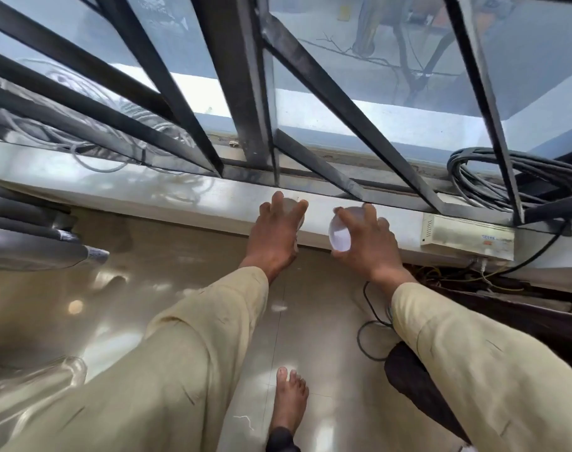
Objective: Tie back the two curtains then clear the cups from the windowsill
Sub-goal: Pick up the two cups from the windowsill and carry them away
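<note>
Two white cups are at the white windowsill (pixel 180 194), below the black window bars. My left hand (pixel 278 233) covers one cup (pixel 291 202) from above, fingers wrapped around it; only its rim shows. My right hand (pixel 366 243) grips the other cup (pixel 340 231), tilted so its empty white inside faces me, at the sill's front edge. Grey curtain folds (pixel 27 236) hang at the far left; I cannot tell whether they are tied.
A white electrical box (pixel 467 234) sits on the sill to the right, with black cables (pixel 493 177) coiled behind it. Pale cables (pixel 92 148) lie beyond the bars at left. Wires trail on the glossy floor (pixel 372 334). My bare foot (pixel 289 399) stands below.
</note>
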